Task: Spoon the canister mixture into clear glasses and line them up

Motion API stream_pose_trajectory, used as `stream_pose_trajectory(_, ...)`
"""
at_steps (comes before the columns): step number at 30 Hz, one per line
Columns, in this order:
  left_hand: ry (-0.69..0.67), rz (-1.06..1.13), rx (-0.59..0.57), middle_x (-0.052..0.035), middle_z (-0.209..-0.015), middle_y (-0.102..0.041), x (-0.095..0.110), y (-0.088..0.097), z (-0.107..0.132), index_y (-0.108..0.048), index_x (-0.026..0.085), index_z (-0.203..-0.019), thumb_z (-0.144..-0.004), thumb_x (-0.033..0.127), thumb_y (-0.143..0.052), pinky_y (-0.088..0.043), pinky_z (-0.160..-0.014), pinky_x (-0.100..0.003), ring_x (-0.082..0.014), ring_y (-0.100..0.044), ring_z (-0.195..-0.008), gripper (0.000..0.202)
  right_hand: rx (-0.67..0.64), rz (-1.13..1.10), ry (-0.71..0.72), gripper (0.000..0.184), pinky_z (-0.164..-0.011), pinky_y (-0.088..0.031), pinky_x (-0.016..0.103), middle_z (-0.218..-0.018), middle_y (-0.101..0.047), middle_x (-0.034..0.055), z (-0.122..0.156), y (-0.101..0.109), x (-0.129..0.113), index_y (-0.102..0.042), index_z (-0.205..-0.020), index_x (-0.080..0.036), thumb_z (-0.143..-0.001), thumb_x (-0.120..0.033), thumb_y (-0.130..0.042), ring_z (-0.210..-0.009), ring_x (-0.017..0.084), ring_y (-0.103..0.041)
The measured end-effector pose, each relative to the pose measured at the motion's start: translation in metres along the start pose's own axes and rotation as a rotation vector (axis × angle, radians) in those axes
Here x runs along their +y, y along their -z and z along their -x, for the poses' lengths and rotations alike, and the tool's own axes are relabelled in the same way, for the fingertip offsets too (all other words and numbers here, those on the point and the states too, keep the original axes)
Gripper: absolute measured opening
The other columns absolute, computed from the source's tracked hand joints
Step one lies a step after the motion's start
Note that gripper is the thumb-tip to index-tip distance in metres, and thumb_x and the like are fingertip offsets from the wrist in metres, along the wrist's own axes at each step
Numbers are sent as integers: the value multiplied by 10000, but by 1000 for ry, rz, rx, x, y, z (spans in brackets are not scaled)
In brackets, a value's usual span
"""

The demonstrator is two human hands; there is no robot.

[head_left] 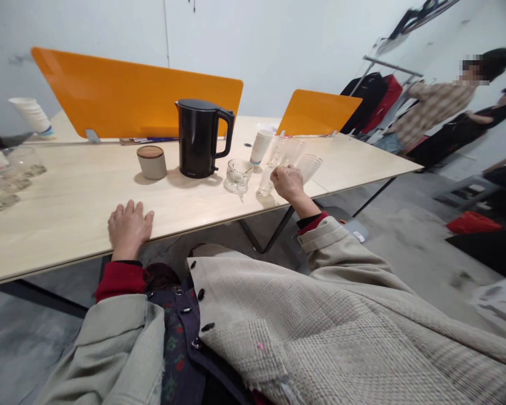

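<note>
My left hand point(130, 225) rests palm down near the table's front edge, fingers stretched out and holding nothing. My right hand point(288, 183) is closed at the upper part of a clear drinking glass point(265, 184), whose base is at the tabletop. The fingers hide the glass's rim. Just left of it stands a ribbed glass bowl point(238, 173) with something dark inside. Behind are a stack of paper cups point(261, 147) and several clear glasses point(294, 149), one of them partly behind my right hand.
A black electric kettle point(197, 140) and a grey canister point(152, 163) with a wooden lid stand mid-table. Orange dividers point(139, 101) line the back. More paper cups point(31, 115) and blurred glasses point(25, 163) are at left. Two people point(441, 107) and a clothes rack point(392, 66) are at right.
</note>
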State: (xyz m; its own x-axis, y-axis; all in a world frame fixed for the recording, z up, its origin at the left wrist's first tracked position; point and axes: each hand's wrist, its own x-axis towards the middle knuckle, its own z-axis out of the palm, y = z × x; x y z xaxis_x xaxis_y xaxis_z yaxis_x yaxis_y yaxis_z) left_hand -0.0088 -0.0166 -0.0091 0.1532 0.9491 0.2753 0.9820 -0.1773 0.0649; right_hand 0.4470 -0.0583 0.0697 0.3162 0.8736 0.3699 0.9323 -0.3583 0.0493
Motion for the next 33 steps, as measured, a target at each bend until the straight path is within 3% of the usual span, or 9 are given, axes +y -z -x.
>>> stream_pose_trajectory(8,-1,64,18,-206,-1490,-636,-1,0,0,-685,168,-1353,-1073,433,-393,-422,-1205,-590,-427,-512,-1452,483,166,-121,-50,235,-984,-470,435,-1104,-821,177,-9,6,13,-814,-1055,-156,-981,-177,-591,-1163,344,-655)
stream_pose_trajectory(13,2,54,11,-225,-1499,-635,0,1,1,-685,151,-1372,-1070,431,-376,-420,-1198,-614,-444,-506,-1452,515,401,-188,7,231,-998,-495,510,-1016,-784,154,-12,24,23,-762,-945,-192,-997,-207,-537,-1073,339,-636)
stream_pose_trajectory(16,16,57,-4,-228,-1552,-614,2,3,2,-678,135,-1402,-1067,425,-373,-401,-1219,-617,-447,-484,-1481,537,559,-281,124,248,-1026,-505,514,-985,-755,107,-4,39,10,-724,-939,-226,-1053,-269,-507,-1058,312,-623)
stream_pose_trajectory(19,36,77,-9,-218,-1631,-567,4,4,4,-665,131,-1438,-1065,422,-380,-368,-1252,-610,-440,-455,-1520,552,571,-402,295,231,-1038,-509,484,-1018,-759,72,10,51,-30,-720,-986,-246,-1077,-304,-516,-1054,290,-626)
stream_pose_trajectory(23,41,100,2,-215,-1663,-543,4,1,5,-656,131,-1467,-1065,432,-398,-343,-1269,-606,-438,-429,-1546,564,309,-522,431,280,-1060,-488,451,-1120,-775,87,24,50,-116,-747,-1036,-239,-1096,-260,-475,-1135,295,-636)
stream_pose_trajectory(28,40,110,21,-179,-1645,-570,3,-3,5,-670,173,-1461,-1068,442,-413,-344,-1265,-592,-419,-439,-1535,542,75,-712,602,201,-992,-481,407,-1078,-785,72,19,19,-218,-747,-968,-225,-1068,-223,-573,-1101,285,-622)
stream_pose_trajectory(33,50,115,36,-172,-1634,-582,5,-2,8,-669,184,-1473,-1067,428,-426,-347,-1260,-576,-414,-443,-1532,532,5,-724,714,225,-971,-483,381,-1074,-804,59,10,-9,-277,-784,-997,-228,-1050,-179,-572,-1114,269,-632)
